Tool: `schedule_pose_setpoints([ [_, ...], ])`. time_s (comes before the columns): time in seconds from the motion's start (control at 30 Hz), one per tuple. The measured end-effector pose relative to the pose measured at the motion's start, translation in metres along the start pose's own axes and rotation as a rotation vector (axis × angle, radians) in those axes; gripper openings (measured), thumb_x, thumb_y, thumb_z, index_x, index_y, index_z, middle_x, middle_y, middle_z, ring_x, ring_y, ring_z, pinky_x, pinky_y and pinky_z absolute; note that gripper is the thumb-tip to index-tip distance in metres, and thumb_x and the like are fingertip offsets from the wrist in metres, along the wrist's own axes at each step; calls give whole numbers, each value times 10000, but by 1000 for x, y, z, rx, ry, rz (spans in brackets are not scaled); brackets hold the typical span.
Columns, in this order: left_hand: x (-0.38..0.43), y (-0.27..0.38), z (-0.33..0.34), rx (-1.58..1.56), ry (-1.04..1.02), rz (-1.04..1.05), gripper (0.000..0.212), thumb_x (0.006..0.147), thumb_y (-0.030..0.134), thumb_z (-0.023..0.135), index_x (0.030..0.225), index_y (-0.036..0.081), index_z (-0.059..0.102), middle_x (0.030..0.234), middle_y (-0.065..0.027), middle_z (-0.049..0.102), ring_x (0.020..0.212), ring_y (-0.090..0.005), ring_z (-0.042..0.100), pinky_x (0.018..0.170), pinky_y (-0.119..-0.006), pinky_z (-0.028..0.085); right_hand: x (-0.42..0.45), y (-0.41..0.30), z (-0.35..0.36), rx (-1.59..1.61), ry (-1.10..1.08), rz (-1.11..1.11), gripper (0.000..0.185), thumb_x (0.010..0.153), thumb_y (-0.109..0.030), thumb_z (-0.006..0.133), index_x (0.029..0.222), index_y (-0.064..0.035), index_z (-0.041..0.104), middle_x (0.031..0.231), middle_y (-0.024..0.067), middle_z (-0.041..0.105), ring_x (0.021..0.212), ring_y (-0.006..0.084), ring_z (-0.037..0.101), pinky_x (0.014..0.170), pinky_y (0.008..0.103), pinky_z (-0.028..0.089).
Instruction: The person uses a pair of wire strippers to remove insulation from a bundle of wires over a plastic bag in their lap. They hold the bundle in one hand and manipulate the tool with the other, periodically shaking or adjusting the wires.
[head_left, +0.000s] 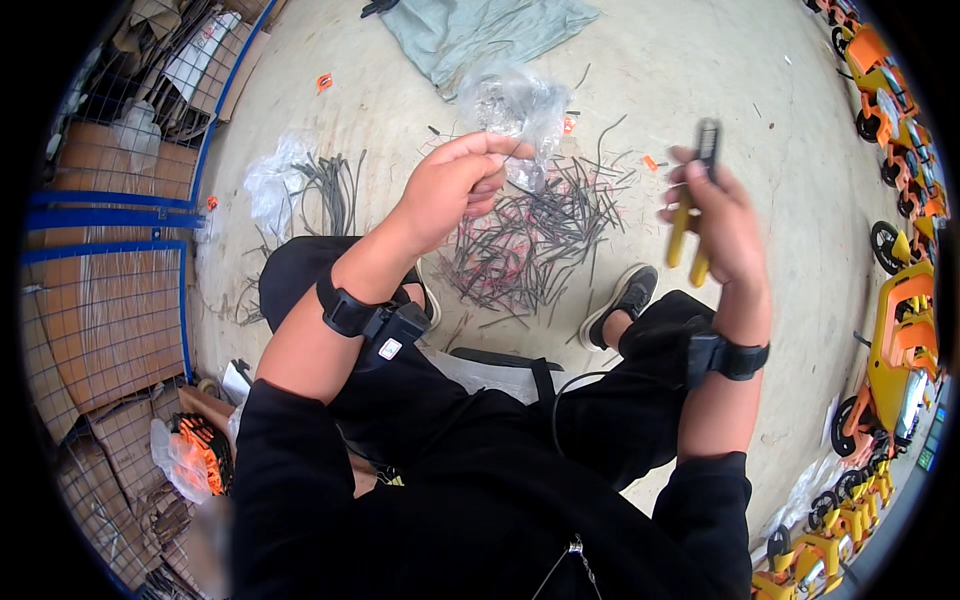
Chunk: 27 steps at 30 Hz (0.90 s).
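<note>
In front of me, my left hand (448, 187) pinches a thin dark wire (514, 152) between thumb and forefinger. Farther right, my right hand (726, 217) is wrapped around a hand tool with yellow handles and a black head (706, 142), likely wire strippers or pliers; it is slightly blurred. Its handles point back towards me and stand a little apart. Below my left hand, a loose pile of short black cable pieces (532, 240), mixed with thin red strands, lies on the concrete floor between my shoes. A clear plastic bag (517, 105) touches the pile's far side.
A bundle of longer black cables (335, 195) rests by another clear plastic bag (279, 176) at left. Beyond lies a grey-green sheet (487, 37). Blue-framed mesh cages (112, 217) with cardboard line the left. Yellow and orange wheeled ride-on toys (896, 330) stand along the right.
</note>
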<state>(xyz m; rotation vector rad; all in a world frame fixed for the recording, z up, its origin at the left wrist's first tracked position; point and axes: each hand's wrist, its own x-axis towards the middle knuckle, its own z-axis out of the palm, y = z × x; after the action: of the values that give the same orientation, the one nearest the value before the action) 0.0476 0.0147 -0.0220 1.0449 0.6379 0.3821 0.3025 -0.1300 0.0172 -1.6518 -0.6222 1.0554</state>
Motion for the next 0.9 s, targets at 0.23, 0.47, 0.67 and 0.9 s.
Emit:
schedule_pose_setpoints([
  [0.23,7,0,27,-10,-107,49,460,914,85,437,1359,-26,451,698,44,377,619,-70,353,544,-214,311,-20,29,62,-215,-490,4,331,1001,-247,495,1198,9,567,936,33,597,843,118,544,765,285,456],
  [0.47,10,-9,22,65,-131,34,470,926,87,456,1384,-12,414,710,15,441,607,-71,399,543,-225,358,-24,31,73,-167,-522,7,327,1004,-234,493,1213,12,549,884,28,583,796,114,524,750,283,459],
  [0.67,10,-12,22,63,-115,31,480,927,96,469,1392,-2,396,729,3,453,612,-78,412,551,-235,376,-23,34,74,-198,-533,2,332,1001,-237,500,1220,9,543,841,25,574,770,104,512,716,277,449],
  [0.9,10,-10,24,92,-98,19,485,935,89,456,1404,7,368,735,1,451,612,-84,420,559,-237,384,-25,30,76,-362,-472,-98,296,986,-192,504,1190,15,556,928,145,637,865,214,587,797,350,467],
])
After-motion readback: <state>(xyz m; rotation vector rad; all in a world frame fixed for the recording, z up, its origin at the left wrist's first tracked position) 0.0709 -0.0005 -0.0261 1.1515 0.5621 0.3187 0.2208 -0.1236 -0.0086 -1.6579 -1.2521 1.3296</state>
